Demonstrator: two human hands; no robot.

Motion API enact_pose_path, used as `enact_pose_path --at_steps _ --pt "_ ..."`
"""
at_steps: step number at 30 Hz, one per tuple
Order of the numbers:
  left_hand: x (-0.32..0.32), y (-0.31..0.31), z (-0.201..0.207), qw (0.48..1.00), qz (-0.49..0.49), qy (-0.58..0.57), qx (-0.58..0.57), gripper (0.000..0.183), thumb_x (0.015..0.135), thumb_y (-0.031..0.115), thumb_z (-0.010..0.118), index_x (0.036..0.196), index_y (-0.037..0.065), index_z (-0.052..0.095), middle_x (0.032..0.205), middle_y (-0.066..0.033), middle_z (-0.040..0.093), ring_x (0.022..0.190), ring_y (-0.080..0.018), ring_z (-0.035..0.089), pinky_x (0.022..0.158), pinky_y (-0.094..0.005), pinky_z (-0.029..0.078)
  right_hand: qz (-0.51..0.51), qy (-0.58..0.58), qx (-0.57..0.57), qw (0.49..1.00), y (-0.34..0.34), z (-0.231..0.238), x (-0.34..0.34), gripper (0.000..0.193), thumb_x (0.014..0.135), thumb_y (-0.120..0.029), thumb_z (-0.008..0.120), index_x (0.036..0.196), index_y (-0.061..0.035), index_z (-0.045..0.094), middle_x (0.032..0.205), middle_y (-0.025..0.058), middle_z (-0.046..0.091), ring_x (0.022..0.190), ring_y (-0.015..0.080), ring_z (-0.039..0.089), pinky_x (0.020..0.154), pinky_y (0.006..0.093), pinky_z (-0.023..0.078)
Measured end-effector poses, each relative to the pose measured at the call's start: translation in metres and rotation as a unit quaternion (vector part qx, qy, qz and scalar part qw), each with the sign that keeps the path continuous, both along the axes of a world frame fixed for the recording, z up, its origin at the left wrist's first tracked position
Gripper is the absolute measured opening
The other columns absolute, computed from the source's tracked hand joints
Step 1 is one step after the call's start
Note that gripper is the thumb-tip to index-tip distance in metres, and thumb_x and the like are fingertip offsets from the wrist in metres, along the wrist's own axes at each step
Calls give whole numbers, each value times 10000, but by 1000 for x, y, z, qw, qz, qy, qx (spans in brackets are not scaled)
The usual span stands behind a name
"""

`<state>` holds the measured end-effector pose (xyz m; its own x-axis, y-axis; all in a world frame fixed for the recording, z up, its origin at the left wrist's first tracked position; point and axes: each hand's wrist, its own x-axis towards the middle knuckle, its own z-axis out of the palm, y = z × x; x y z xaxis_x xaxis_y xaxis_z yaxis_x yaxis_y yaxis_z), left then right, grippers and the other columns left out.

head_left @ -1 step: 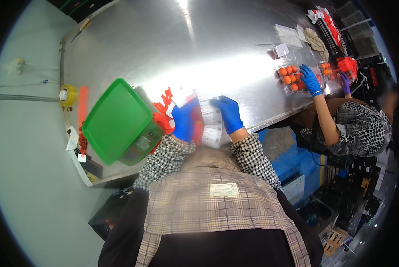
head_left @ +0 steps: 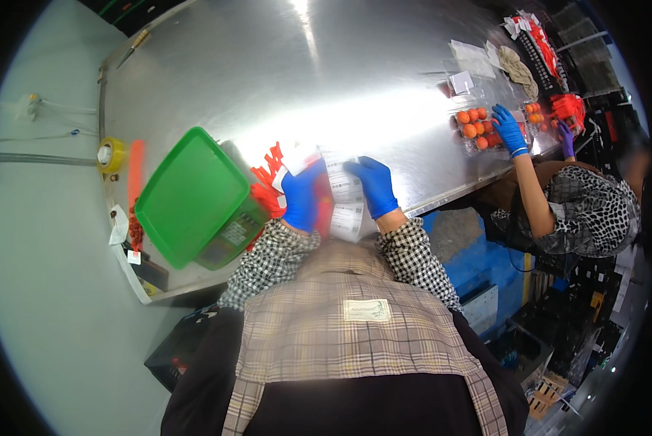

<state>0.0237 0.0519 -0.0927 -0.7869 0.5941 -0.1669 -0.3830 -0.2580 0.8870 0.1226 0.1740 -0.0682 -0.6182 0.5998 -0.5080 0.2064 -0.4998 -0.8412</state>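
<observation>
Left hand (head_left: 301, 200), blue-gloved: fingers closed on red-and-white label pieces (head_left: 279, 174). Right hand (head_left: 373, 185) (also gloved): fingers curled, gripping white label strip (head_left: 346, 207); green tray (head_left: 191, 195) just left, on steel table (head_left: 282, 80).

Both of the person's hands, the left hand (head_left: 302, 198) and the right hand (head_left: 375, 185), wear bright blue gloves, and the sleeves are black-and-white check. Between their fingers hangs a white label strip (head_left: 346, 203) with dark print. Just left of the left fingers lie red tags (head_left: 268, 182) and a green tray (head_left: 191, 196) on the silver steel table (head_left: 268, 73). Far right of the right fingers, orange fruits (head_left: 473, 125) sit in a clear punnet under a co-worker's blue glove (head_left: 510, 131). The person's vest is beige plaid.
</observation>
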Motion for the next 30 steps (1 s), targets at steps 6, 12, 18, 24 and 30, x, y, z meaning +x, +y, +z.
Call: enact_pose_path --at_steps 6,12,18,24,30 --pt "12 1 39 983 9 -164 84 321 885 32 636 1199 -32 625 1103 -64 670 999 -151 637 877 -264 503 9 -18 47 999 -4 4 7 196 847 -172 715 963 -14 705 875 67 697 754 157 648 686 277 540" --pt "8 -1 37 988 3 -147 47 303 884 40 632 1178 -33 644 1070 -58 675 954 -134 631 837 -249 493 25 -24 78 996 0 -2 6 186 846 -169 717 955 -19 712 858 67 704 735 152 652 685 271 546" --pt "9 -5 29 993 11 -115 -14 275 883 71 644 1143 -15 675 1004 -16 674 871 -92 604 764 -223 470 19 -1 53 998 1 -1 10 167 850 -152 712 951 -20 717 872 70 710 750 145 660 691 272 548" --pt "11 -1 37 993 18 -116 19 254 884 76 650 1123 -8 675 961 -2 664 838 -82 591 744 -226 469 34 -20 91 995 3 -7 8 140 854 -156 715 904 -25 717 821 58 701 700 136 650 646 266 540" --pt "8 -2 33 993 5 -117 -6 245 885 76 657 1117 -1 670 954 -8 662 845 -95 597 757 -243 478 40 -27 126 991 6 -14 6 146 853 -172 723 867 -27 713 775 47 688 664 124 631 608 264 522"
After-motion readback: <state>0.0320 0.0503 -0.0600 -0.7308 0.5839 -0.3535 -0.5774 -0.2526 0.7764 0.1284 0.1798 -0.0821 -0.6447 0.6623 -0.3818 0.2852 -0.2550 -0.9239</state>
